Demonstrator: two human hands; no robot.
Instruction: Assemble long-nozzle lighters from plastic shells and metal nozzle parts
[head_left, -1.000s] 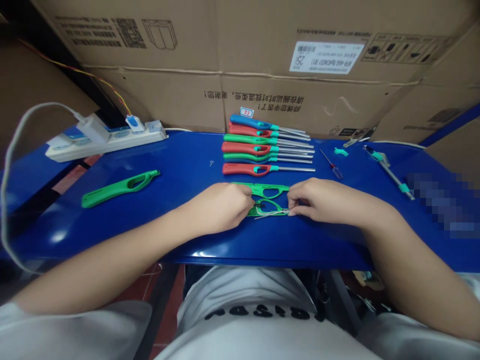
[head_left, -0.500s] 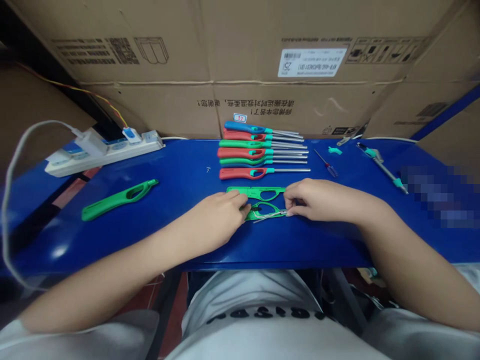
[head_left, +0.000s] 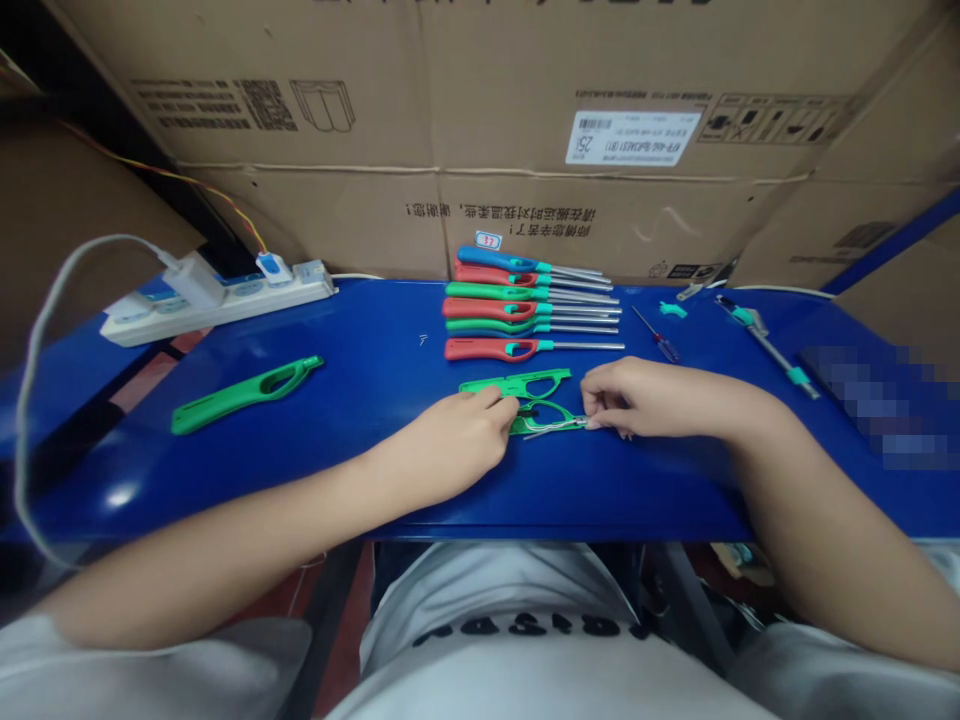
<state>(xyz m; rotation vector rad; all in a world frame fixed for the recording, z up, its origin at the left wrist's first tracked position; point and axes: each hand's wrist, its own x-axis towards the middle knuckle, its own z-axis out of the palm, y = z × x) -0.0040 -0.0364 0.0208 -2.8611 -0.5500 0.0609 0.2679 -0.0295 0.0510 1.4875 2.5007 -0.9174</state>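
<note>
My left hand [head_left: 471, 440] is closed on the handle end of a green lighter shell half [head_left: 559, 411], its fingers covering much of that part. A black piece and thin pale wires [head_left: 551, 427] show in this half. At its front tip, my right hand [head_left: 626, 398] pinches the wire end with thumb and fingertips; the exact contact is partly hidden. Just beyond lies a second green shell half [head_left: 517, 385], its left end close to my left knuckles. Farther left rests another green lighter shell [head_left: 247, 395].
Finished-looking lighters in red, green and blue [head_left: 495, 349] are stacked behind the hands. A screwdriver [head_left: 656, 335], a teal plastic piece [head_left: 673, 309] and a metal tube with teal parts [head_left: 776, 350] lie right. A power strip [head_left: 225, 317] stands left; cardboard [head_left: 510, 130] walls the back.
The view has shifted slightly. Both hands and the held green shell half have moved a little right. My right fingers now sit apart from the farther shell half's tip.
</note>
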